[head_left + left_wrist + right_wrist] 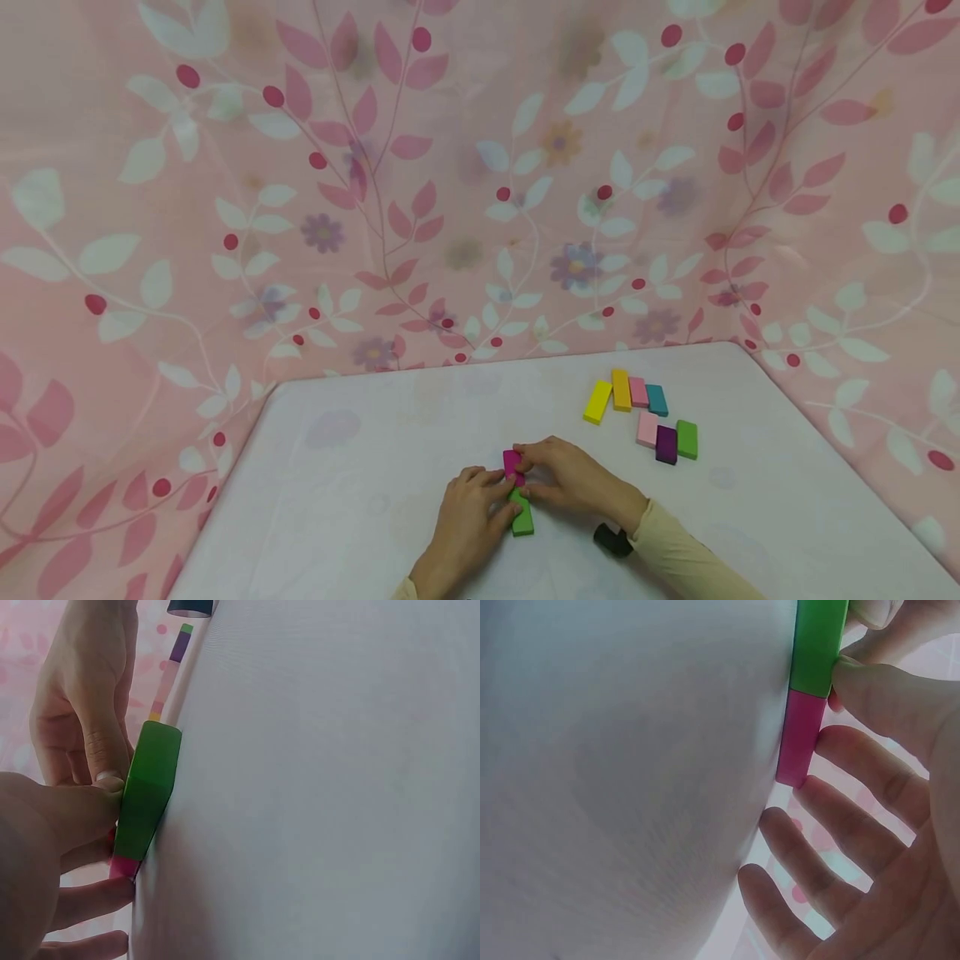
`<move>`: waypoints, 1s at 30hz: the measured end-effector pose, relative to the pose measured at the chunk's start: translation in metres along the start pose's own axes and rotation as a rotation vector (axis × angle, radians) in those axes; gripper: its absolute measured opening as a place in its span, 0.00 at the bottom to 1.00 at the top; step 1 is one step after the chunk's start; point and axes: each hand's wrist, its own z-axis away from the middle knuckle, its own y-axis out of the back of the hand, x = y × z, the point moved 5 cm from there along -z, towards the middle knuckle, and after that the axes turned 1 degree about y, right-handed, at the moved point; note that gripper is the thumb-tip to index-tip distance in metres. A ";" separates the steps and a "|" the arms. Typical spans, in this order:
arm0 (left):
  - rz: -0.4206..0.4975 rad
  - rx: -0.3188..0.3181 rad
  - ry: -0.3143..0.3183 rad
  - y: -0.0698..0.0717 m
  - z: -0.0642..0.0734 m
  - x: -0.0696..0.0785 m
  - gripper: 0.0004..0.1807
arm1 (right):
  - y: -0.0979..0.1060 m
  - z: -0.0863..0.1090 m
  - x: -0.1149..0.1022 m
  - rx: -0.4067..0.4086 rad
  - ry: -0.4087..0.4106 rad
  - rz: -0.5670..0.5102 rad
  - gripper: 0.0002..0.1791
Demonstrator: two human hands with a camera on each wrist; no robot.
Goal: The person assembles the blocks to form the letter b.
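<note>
A green block (522, 518) and a magenta block (511, 461) lie end to end on the white-covered table, forming one short line. My left hand (467, 518) is at their left side, its thumb on the green block and its index finger near the joint. From the right, my right hand (572, 479) holds the magenta block (801, 739) with its fingertips at the side and far end. In the right wrist view its thumb touches the green block (819, 649) close to the joint. A small red edge shows behind the blocks, mostly hidden by fingers.
At the back right lie yellow (597, 402), orange (621, 390), pink (638, 392) and teal (657, 400) blocks. Nearer are light pink (647, 429), purple (666, 445) and green (687, 439) ones. A black object (612, 540) sits by the right wrist. Floral curtains (465, 208) surround the table.
</note>
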 end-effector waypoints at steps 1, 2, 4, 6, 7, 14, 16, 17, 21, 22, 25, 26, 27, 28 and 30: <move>0.001 0.003 0.001 0.000 0.000 0.000 0.21 | 0.000 0.000 0.000 0.003 0.002 0.003 0.21; 0.000 0.004 0.002 0.000 0.000 0.000 0.21 | -0.001 -0.001 0.001 0.002 0.001 0.007 0.20; 0.002 0.005 0.002 0.001 0.000 0.000 0.22 | -0.001 -0.001 0.002 -0.002 -0.007 0.008 0.20; -0.006 0.002 -0.004 0.000 0.000 0.001 0.23 | -0.002 -0.001 0.004 -0.007 -0.014 0.005 0.17; -0.012 -0.001 -0.008 0.000 0.000 0.001 0.23 | -0.002 -0.001 0.004 -0.010 -0.015 0.005 0.15; -0.055 -0.025 -0.031 0.000 0.000 0.003 0.23 | 0.003 -0.002 0.006 -0.055 0.017 -0.015 0.16; -0.061 -0.022 -0.035 0.000 0.000 0.003 0.23 | 0.007 -0.003 0.008 -0.055 0.028 -0.018 0.19; -0.064 -0.016 -0.040 0.000 0.000 0.003 0.22 | 0.009 -0.003 0.010 -0.050 0.028 -0.023 0.21; -0.079 -0.003 -0.052 -0.001 0.001 0.002 0.22 | 0.023 0.001 0.025 0.016 -0.031 -0.027 0.25; -0.083 -0.001 -0.054 -0.001 0.002 0.002 0.22 | 0.028 0.002 0.030 0.041 -0.054 -0.022 0.26; -0.093 -0.002 -0.054 -0.001 0.002 0.002 0.22 | 0.043 0.007 0.046 0.114 -0.098 0.023 0.29; -0.094 -0.002 -0.054 -0.001 0.002 0.002 0.22 | 0.048 0.009 0.051 0.137 -0.108 0.050 0.30; -0.092 -0.004 -0.050 -0.001 0.002 0.002 0.22 | 0.053 0.010 0.056 0.161 -0.113 0.069 0.31; -0.090 -0.008 -0.046 -0.001 0.002 0.002 0.22 | 0.057 0.012 0.060 0.182 -0.118 0.095 0.31; -0.082 -0.014 -0.041 0.000 0.002 0.002 0.21 | 0.064 0.015 0.068 0.219 -0.138 0.156 0.31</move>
